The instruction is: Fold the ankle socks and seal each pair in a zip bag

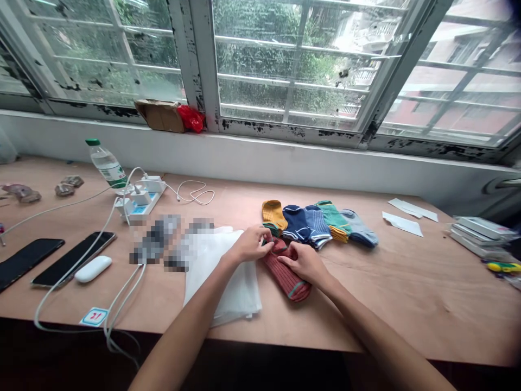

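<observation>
A dark red ribbed sock [287, 276] with a green stripe lies on the wooden table, slanting toward the front edge. My right hand [304, 262] pinches its upper right side. At its upper left end, my left hand [253, 244] has thumb and fingers closed on the sock's edge. Just behind lies a row of folded socks: a yellow one [273, 213], a dark blue one [296, 222], a blue one [318, 224], a green one [334, 217] and a grey one [360, 228]. White plastic bags [228, 288] lie beneath my left forearm.
Two phones [75, 258], a white case [93, 269], cables and a power strip [150, 198] are at the left, with a bottle [108, 165] behind. White paper strips [402, 224] and stacked packs [482, 236] lie at the right. A window wall bounds the table's back.
</observation>
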